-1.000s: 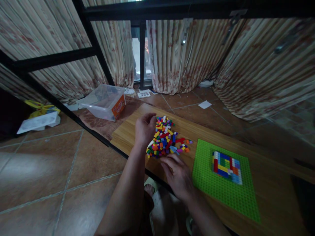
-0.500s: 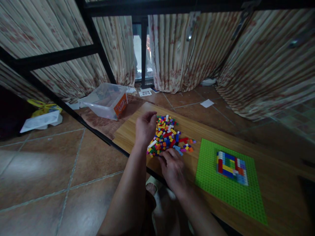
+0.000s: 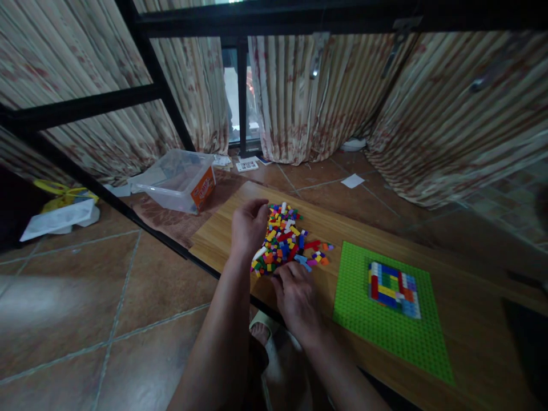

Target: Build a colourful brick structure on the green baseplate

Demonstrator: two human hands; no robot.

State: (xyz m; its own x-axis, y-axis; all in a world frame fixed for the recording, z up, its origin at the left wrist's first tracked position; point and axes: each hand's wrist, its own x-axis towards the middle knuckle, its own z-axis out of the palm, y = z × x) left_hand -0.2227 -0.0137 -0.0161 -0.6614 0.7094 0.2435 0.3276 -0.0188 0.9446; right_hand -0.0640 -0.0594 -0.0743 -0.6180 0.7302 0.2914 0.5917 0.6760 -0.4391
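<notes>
A heap of loose toy building bricks (image 3: 285, 240) in many colours lies on the wooden tabletop. My left hand (image 3: 249, 227) is at the heap's left side, its fingers curled and thumb bent toward them; anything within is hidden. At the heap's near edge, my right hand (image 3: 296, 294) rests low with fingers bent together, and what they pinch, if anything, cannot be made out. To the right lies a green studded baseplate (image 3: 355, 305). On it stands a low, roughly rectangular brick build (image 3: 391, 290) of white, red, blue, yellow, orange and light blue pieces.
The narrow wooden table (image 3: 214, 242) runs across from left to lower right. Beyond its left end, a clear plastic box (image 3: 171, 185) with an orange label sits on a brown mat. Papers (image 3: 353, 181) lie on the tiled floor before striped curtains (image 3: 295, 103).
The whole view has shifted slightly, so the table and baseplate appear a little further left. Both hands keep nearly the same places at the heap, fingers still curled.
</notes>
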